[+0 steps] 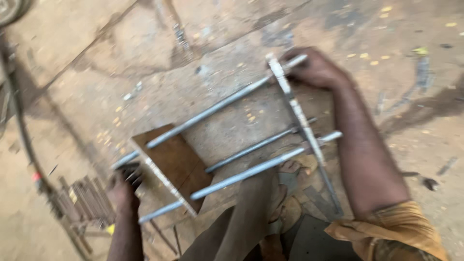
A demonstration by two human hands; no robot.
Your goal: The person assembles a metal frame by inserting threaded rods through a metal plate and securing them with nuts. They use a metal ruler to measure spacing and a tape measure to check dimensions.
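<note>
Frame motion-blurred; I see my right hand clamped on the far end of the rod frame, where the top rod meets a flat crossbar; left hand at the near rod ends, grip too smeared to tell; frame lies over a brown plate on the concrete floor; my leg hides its lower edge.

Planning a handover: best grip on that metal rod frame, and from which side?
Judging by its pose, take the rod frame at the bare upper rod mid-span, from above. The right hand and left hand hold its ends; the lower rods lie over a foot.
</note>
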